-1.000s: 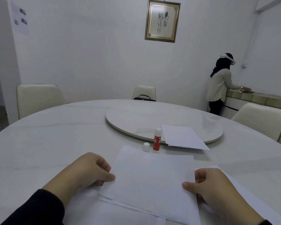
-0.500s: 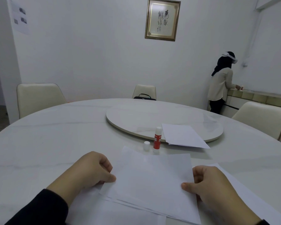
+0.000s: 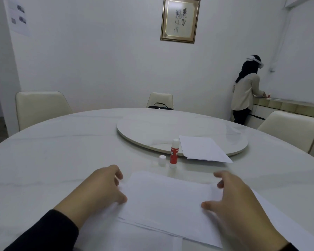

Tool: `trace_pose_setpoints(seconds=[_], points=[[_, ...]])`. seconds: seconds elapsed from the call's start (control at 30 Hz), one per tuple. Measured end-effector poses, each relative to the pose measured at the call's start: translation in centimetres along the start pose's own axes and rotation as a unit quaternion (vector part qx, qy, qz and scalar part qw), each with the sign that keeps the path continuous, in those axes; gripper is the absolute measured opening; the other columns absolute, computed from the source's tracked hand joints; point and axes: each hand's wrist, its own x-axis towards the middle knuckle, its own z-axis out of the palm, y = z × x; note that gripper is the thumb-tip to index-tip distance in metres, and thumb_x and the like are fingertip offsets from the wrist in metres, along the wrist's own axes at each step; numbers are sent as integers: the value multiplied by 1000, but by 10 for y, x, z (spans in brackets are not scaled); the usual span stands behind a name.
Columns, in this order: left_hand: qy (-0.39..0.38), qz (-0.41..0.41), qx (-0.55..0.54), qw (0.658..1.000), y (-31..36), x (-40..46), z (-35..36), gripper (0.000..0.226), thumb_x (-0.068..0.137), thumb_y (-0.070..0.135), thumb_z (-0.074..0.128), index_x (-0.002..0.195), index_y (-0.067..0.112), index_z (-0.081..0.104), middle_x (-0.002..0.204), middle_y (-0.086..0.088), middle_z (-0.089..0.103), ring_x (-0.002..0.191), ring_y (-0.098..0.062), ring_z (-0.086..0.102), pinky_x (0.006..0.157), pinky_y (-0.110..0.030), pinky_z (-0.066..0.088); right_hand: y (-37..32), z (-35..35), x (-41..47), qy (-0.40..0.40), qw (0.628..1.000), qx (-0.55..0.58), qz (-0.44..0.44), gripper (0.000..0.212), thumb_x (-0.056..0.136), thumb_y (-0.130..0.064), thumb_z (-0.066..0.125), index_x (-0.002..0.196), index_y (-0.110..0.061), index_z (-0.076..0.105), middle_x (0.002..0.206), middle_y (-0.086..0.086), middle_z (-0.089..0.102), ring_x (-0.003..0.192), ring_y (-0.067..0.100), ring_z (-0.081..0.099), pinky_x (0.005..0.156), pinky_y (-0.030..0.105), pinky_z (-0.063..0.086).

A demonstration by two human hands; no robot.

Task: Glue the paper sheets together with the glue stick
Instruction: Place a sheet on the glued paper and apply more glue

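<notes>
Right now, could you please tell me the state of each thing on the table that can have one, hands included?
Glue stick: upright, uncapped.
Glue stick cap: off, standing just left of the stick.
Top paper sheet: flat on the near stack, skewed against the sheets below.
Paper stack on turntable: flat, overhanging the turntable rim.
Left hand: at the sheet's left edge, blurred, grip unclear.
Right hand: fingers spread over the sheet's right edge.

Hands: 2, the left hand (image 3: 100, 189) and right hand (image 3: 237, 203), each at a side edge of the paper stack (image 3: 167, 201). Glue stick (image 3: 174, 153): 1, upright beyond the hands. Cap (image 3: 162, 159): 1, just left of the stick. Second paper pile (image 3: 203, 150): 1, on the turntable (image 3: 152, 129). Chairs: 3. Framed picture (image 3: 180, 19): 1. Bag (image 3: 160, 106): 1. Person at the counter (image 3: 246, 91): 1.
</notes>
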Motion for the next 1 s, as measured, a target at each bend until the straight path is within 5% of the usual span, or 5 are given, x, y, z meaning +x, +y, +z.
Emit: trace_pose_setpoints(seconds=[0.07, 0.17, 0.33, 0.47, 1.0], points=[[48, 70, 24, 996, 4, 4, -3, 42, 81, 42, 67, 117, 30, 49, 114, 16, 50, 92, -4, 53, 71, -16, 41, -8, -10, 0, 23, 996, 16, -90, 77, 63, -49, 79, 129, -36, 42, 121, -22, 46, 116, 4, 44, 92, 22, 38], [-1, 220, -18, 975, 17, 9, -2, 61, 80, 67, 46, 135, 44, 34, 129, 32, 31, 123, 4, 31, 101, -18, 27, -27, -18, 4, -171, 966, 43, -190, 85, 58, -69, 69, 134, -48, 36, 129, -41, 29, 123, -12, 30, 95, 9, 28], [-170, 347, 117, 915, 21, 14, 32, 93, 71, 83, 40, 144, 49, -7, 146, 38, -16, 132, 16, -26, 114, -23, -10, -37, 6, 10, -359, 906, -83, -210, 122, 64, -71, 65, 148, -33, -14, 154, -20, -23, 137, -6, -22, 116, 26, -5], [-171, 349, 202, 899, 9, 20, 44, 99, 71, 84, 37, 145, 43, -14, 153, 25, -20, 137, 6, -26, 115, -27, -14, -31, 12, 12, -408, 880, -134, -202, 120, 68, -72, 62, 146, -32, -21, 154, -17, -27, 132, -7, -20, 106, 23, -9], [-187, 320, 186, 910, -6, 26, 31, 85, 55, 93, 38, 123, 77, -9, 150, 35, -17, 137, 6, -24, 112, -24, -11, -5, -25, 24, -435, 856, -240, -144, 121, 68, -68, 66, 147, -35, -19, 153, -24, -25, 144, 0, -5, 117, 32, 6]])
